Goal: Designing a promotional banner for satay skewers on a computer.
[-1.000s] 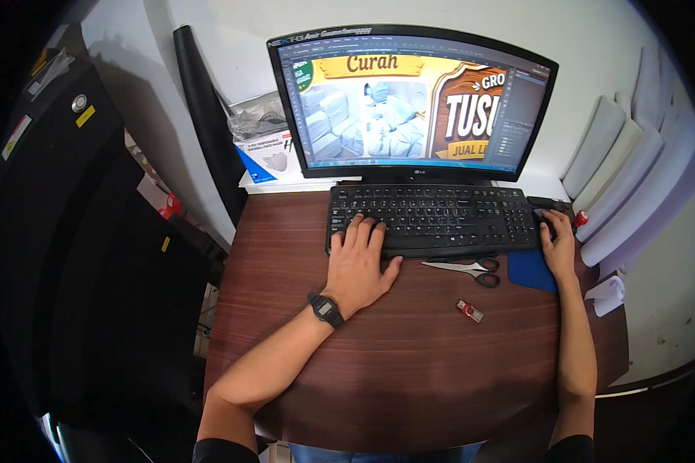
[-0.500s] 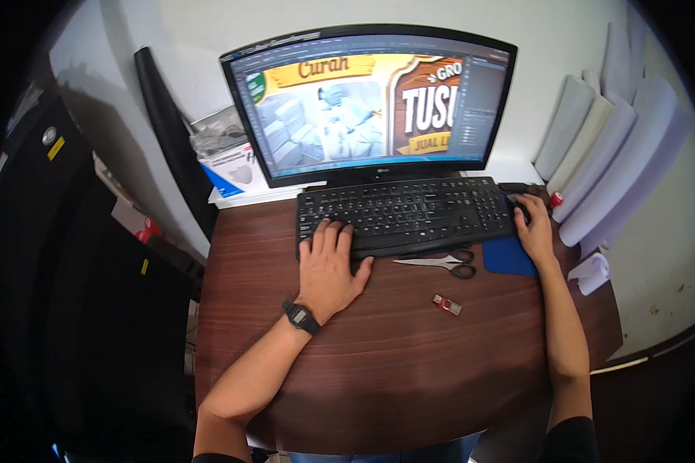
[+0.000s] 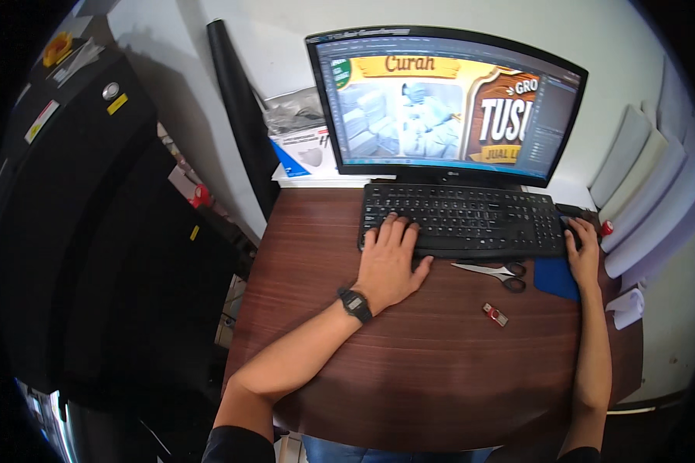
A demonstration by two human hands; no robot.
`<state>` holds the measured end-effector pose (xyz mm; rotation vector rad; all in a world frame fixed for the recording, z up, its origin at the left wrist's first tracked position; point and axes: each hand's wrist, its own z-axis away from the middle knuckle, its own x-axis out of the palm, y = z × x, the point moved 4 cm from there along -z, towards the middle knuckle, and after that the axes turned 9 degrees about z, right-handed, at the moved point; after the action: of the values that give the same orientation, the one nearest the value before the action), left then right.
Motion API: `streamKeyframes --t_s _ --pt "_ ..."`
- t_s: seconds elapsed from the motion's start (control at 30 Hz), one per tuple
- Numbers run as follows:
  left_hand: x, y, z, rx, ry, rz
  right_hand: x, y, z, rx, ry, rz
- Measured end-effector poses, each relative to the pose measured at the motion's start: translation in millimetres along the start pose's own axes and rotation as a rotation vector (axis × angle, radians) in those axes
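My left hand [image 3: 388,266] rests on the left end of the black keyboard [image 3: 471,231], its fingers apart over the keys and its thumb at the front edge. A black digital watch [image 3: 355,304] is on that wrist. At the keyboard's right end, my right hand [image 3: 584,251] curls over a dark mouse [image 3: 566,222], which its fingers mostly hide. Under this hand lies a blue mouse pad [image 3: 554,276]. The monitor [image 3: 432,116] behind the keyboard displays a yellow and brown graphic in an editing window. Scissors [image 3: 490,270] with black handles lie before the keyboard, near a red and silver USB stick [image 3: 496,315].
A large black machine [image 3: 93,224] stands left of the brown wooden desk [image 3: 409,386]. A mask box [image 3: 305,150] and a tall black roll [image 3: 239,116] are behind the desk's left side. Pale rolls [image 3: 649,193] lean against the wall at right.
My view has swung left, so the desk and everything on it appear farther right. Both hands keep their places on the keyboard and mouse, and the screen graphic looks the same.
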<state>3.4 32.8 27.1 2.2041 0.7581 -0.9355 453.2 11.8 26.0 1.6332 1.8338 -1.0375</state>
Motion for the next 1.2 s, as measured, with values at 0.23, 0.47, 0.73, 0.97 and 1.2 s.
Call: streamKeyframes --t_s 0.23,0.47,0.73,0.97,1.2 --pt "1 -3 1 0.007 -0.003 -0.013 3 -2 -2 0.035 -0.036 -0.001" --pt "3 -3 1 0.002 -0.009 -0.011 4 3 -3 0.015 -0.017 -0.011" --pt "4 -3 1 0.010 -0.011 -0.013 5 8 -3 -0.002 -0.006 -0.004" --pt "3 -5 2 0.012 0.000 -0.018 6 1 -2 0.007 -0.003 -0.004" --pt "0 -2 2 0.018 0.006 0.001 1 -2 0 -0.003 0.008 0.014"
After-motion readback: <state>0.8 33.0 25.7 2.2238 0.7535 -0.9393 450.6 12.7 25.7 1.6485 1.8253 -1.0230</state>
